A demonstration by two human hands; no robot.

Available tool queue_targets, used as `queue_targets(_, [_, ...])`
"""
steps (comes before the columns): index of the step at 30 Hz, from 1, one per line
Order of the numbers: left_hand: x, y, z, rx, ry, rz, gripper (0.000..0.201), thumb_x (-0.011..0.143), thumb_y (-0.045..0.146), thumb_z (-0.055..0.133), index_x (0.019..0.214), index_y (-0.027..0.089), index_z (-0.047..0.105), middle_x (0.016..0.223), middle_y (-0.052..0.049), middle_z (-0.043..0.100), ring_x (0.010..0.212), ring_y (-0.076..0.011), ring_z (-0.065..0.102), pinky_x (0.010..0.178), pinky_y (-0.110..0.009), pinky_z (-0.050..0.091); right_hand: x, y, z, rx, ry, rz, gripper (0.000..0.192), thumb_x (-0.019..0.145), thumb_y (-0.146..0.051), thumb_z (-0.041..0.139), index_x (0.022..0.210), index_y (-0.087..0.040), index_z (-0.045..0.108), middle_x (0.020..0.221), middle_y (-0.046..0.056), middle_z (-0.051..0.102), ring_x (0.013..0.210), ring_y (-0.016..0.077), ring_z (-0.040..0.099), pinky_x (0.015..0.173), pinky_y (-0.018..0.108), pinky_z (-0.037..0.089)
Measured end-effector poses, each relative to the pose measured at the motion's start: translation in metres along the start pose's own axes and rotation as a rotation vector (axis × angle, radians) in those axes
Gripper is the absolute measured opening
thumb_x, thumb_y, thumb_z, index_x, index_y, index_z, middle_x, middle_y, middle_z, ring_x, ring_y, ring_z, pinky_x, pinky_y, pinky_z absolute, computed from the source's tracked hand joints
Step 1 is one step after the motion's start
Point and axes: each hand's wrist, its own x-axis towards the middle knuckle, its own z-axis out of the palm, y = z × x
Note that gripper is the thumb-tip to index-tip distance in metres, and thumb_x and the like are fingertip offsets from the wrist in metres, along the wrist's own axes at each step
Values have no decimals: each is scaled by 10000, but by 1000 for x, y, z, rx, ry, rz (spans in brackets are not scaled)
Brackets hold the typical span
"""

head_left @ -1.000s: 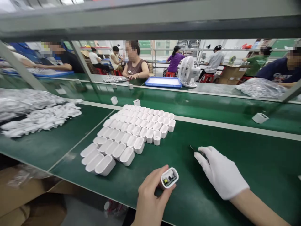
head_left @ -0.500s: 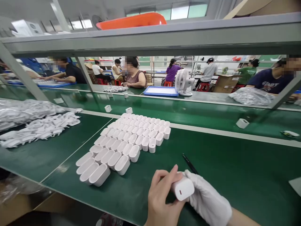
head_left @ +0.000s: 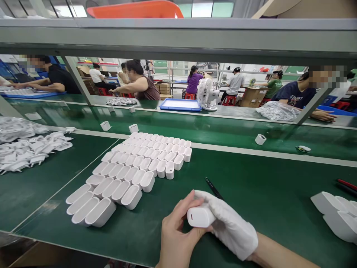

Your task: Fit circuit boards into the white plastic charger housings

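The bare left hand [head_left: 176, 231] grips a white, rounded plastic casing [head_left: 199, 219] with a dark slot [head_left: 192, 217], above the green worktop [head_left: 245, 173]. The white-gloved right hand [head_left: 231, 225] touches the casing; I cannot tell whether its grip is closed. A slim black tool [head_left: 212, 187] shows beyond that hand. Print [head_left: 296, 100] on a dark blue shirt [head_left: 288, 92] is too blurred to read.

At lower centre, the left hand [head_left: 176, 233] holds a white casing [head_left: 201, 217], the gloved right hand [head_left: 232, 227] against it.
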Motion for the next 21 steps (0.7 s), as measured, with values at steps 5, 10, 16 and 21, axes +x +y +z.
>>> queue_targets(5, [10, 9, -15, 353, -37, 153, 317, 887, 280, 555, 1201, 289, 598, 1184, -51, 631, 1083, -257, 549, 868, -390, 524, 6, -16, 2, -259, 129, -45, 432, 643, -387, 793, 973, -145, 653, 817, 32, 646, 635, 98, 559, 581, 204, 448])
queue_targets(10, [23, 13, -59, 871, 89, 187, 284, 884, 336, 543, 1155, 303, 623, 1259, -63, 574, 1138, -339, 445, 873, -537, 444, 46, -65, -45, -723, 599, -298, 347, 687, -363, 695, 940, -129, 659, 827, 62, 673, 661, 160, 592, 527, 239, 434])
queue_targets(16, [43, 6, -100, 1329, 205, 97, 315, 906, 377, 427, 1038, 229, 671, 1320, -146, 494, 1126, -402, 416, 812, -611, 369, 116, -156, -118, -1538, 1074, -290, 273, 813, -274, 497, 916, -133, 708, 975, 125, 691, 930, 237, 621, 738, 270, 450])
queue_targets(21, [59, -28, -111, 1188, 231, 150, 223, 845, 351, 490, 853, 270, 698, 1289, -71, 538, 1144, -405, 451, 921, -662, 249, 135, -168, -139, -1659, 1089, -216, 362, 851, -186, 451, 1156, -72, 609, 1202, 240, 558, 1064, 295, 565, 842, 352, 425])
